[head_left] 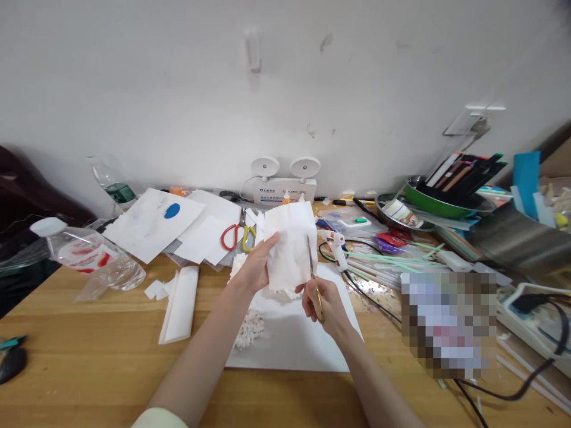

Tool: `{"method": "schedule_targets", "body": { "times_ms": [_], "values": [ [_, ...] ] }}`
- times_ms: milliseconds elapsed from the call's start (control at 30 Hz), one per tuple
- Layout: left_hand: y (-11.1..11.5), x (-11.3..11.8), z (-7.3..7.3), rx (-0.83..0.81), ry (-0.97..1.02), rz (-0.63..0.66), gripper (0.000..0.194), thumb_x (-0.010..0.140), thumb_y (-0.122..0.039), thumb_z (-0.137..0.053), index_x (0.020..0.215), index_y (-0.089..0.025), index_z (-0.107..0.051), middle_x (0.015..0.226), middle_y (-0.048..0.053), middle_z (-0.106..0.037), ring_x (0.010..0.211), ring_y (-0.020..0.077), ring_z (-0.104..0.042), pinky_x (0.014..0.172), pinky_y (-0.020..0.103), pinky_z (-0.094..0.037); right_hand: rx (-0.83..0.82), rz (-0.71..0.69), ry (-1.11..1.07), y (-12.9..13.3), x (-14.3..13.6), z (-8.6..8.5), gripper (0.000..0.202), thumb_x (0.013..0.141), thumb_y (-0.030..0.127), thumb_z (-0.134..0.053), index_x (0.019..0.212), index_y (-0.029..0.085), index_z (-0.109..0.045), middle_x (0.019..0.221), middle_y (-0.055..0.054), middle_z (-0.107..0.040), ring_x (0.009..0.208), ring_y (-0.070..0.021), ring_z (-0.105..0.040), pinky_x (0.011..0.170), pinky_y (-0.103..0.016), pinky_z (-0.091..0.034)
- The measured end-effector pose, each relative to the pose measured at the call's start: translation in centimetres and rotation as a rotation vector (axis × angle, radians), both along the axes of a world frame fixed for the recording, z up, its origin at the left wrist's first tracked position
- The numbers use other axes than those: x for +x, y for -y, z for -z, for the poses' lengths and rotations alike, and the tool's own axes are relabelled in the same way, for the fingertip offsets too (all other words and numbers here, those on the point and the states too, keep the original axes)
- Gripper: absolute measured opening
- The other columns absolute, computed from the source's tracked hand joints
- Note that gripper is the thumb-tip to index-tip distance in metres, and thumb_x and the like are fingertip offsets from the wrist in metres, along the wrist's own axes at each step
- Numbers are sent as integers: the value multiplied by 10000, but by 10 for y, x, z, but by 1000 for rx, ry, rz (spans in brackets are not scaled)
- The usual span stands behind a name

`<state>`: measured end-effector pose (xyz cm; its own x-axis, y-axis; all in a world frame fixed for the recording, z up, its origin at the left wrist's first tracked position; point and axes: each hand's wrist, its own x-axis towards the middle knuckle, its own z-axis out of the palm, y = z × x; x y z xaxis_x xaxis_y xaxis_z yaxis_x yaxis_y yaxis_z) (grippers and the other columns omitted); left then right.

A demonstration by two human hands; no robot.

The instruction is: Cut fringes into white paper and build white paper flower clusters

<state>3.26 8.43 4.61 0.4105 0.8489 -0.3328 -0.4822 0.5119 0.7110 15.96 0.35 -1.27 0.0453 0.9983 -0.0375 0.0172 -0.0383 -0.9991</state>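
My left hand (257,261) grips the left edge of a white paper (289,244), held up over the table; its lower edge looks ragged. In my right hand (323,303) is a pair of scissors (318,294) with gold-coloured handles, its blades pointing up along the paper's right side. Below them a large white sheet (303,348) lies on the wooden table. A heap of small white paper bits (250,330) rests on that sheet's left part, partly behind my left forearm.
To the left are a rolled white paper (181,306), a water bottle (96,252) and a sheet with a blue spot (151,223). Red and yellow scissors (238,235) lie behind. On the right are a glue gun (338,246), straws (379,264) and a green pan (437,199) of markers.
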Motion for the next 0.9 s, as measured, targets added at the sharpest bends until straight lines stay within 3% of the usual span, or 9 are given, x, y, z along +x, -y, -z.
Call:
{"method": "schedule_targets", "body": {
  "times_ms": [133,333,567,900],
  "values": [
    [1,0,0,-7,-76,-35,238,684,-295,-658,857,-138,-612,812,61,-688,778,193,-642,718,285,-502,96,-20,49,1,2,2,550,789,627,-369,486,177,-464,369,16,-435,323,-72,-366,372,-221,-312],
    [4,0,-1,36,-119,7,233,677,-291,-648,835,-124,-611,693,35,-671,676,178,-635,639,269,-485,108,-9,56,1,4,4,567,787,651,-347,474,184,-422,379,17,-421,328,-75,-350,354,-220,-245],
    [5,3,2,101,-108,63,183,700,-267,-619,781,-104,-633,653,43,-671,582,163,-617,565,255,-467,120,31,48,0,4,2,571,783,663,-343,476,186,-410,362,23,-415,320,-70,-344,367,-218,-250],
    [4,4,5,115,-79,41,248,698,-270,-627,895,-123,-655,737,43,-693,719,188,-644,651,264,-486,51,57,15,-2,1,4,591,714,714,-392,447,187,-414,321,38,-371,275,-58,-307,304,-202,-198]
  ]
}}
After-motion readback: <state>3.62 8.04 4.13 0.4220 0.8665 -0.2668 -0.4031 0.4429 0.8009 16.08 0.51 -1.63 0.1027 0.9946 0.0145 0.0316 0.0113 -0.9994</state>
